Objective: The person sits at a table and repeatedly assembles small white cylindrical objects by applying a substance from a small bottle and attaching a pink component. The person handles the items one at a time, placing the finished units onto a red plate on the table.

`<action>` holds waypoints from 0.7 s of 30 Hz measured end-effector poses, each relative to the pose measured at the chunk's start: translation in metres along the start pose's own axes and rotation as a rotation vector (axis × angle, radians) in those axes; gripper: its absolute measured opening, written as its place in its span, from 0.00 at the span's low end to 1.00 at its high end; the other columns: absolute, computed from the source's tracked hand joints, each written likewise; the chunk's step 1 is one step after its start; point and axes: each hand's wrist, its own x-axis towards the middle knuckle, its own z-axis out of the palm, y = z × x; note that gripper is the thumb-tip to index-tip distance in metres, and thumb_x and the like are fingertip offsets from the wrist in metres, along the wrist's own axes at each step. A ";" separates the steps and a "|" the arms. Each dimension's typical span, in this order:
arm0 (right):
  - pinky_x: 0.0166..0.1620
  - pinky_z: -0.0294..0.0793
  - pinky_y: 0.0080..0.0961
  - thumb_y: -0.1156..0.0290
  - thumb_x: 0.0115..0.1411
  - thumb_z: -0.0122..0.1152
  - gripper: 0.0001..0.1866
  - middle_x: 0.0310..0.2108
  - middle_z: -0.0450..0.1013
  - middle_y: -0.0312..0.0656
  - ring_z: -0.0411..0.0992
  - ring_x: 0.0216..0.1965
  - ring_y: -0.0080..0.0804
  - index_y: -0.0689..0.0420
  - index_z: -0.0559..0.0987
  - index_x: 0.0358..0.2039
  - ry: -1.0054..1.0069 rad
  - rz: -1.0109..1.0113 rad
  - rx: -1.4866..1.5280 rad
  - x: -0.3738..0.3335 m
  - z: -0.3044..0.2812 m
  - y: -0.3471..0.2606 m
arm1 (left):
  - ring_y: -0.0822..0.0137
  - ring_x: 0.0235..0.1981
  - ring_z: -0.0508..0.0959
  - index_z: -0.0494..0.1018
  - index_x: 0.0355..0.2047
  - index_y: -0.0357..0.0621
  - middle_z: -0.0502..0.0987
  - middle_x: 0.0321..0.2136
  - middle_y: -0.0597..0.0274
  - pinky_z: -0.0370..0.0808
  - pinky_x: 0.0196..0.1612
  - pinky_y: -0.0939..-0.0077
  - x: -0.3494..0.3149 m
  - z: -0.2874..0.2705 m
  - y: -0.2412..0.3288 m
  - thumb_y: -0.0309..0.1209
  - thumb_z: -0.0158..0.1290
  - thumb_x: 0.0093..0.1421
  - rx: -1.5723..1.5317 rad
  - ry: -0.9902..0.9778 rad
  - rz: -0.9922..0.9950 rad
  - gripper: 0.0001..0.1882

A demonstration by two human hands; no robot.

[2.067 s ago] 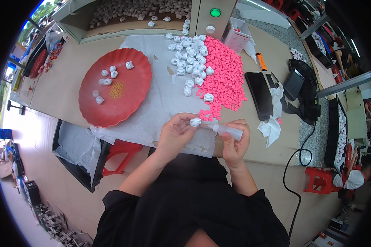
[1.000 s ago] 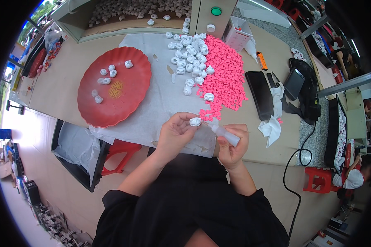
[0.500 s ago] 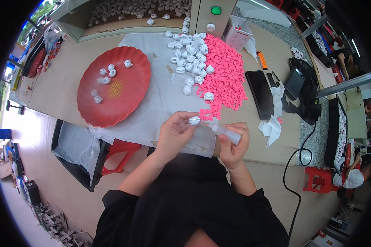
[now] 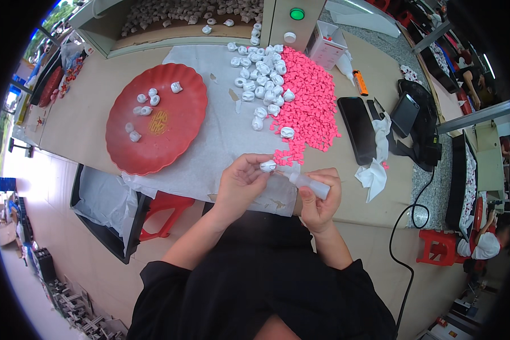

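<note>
My left hand point(image 4: 239, 184) pinches a small white rounded piece point(image 4: 267, 166) between thumb and fingertips. In my right hand point(image 4: 321, 203) is a translucent squeeze bottle point(image 4: 310, 185), its thin tip pointing left at the white piece; whether they touch I cannot tell. Just beyond my hands lie a few loose pink pieces point(image 4: 289, 156), trailing from a large pile of small pink pieces point(image 4: 309, 96). Left of that pile is a heap of similar white pieces point(image 4: 260, 73). A red scalloped plate point(image 4: 181, 136) farther left carries several white pieces.
White paper point(image 4: 224, 130) covers part of the table. At right lie a black phone point(image 4: 357, 127), crumpled tissue point(image 4: 372, 178), an orange object point(image 4: 360, 83) and a black cable point(image 4: 405, 249). A cabinet point(image 4: 181, 44) with many white pieces stands behind; a black tray point(image 4: 131, 238) sits below left.
My right hand and the bottle have shifted very slightly left. The left hand and its white piece are almost where they were.
</note>
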 end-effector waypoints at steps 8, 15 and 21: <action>0.33 0.66 0.19 0.71 0.55 0.58 0.13 0.31 0.64 0.44 0.65 0.29 0.28 0.62 0.66 0.35 -0.003 0.057 -0.003 -0.001 -0.003 0.002 | 0.72 0.41 0.73 0.64 0.43 0.31 0.71 0.39 0.57 0.70 0.43 0.82 -0.001 -0.001 0.000 0.14 0.46 0.54 -0.010 -0.004 -0.002 0.15; 0.33 0.71 0.25 0.78 0.51 0.61 0.17 0.34 0.67 0.41 0.69 0.28 0.27 0.59 0.64 0.39 0.334 0.589 0.758 0.018 -0.014 -0.005 | 0.75 0.43 0.71 0.63 0.44 0.32 0.70 0.40 0.58 0.68 0.47 0.83 0.000 -0.005 -0.005 0.14 0.44 0.54 0.067 0.016 0.013 0.16; 0.37 0.68 0.18 0.80 0.48 0.62 0.19 0.33 0.70 0.37 0.69 0.34 0.22 0.61 0.69 0.41 -0.003 0.563 0.197 0.033 -0.045 0.004 | 0.77 0.40 0.72 0.67 0.41 0.35 0.72 0.37 0.63 0.69 0.43 0.84 -0.010 -0.002 -0.001 0.15 0.47 0.54 0.205 -0.121 -0.216 0.14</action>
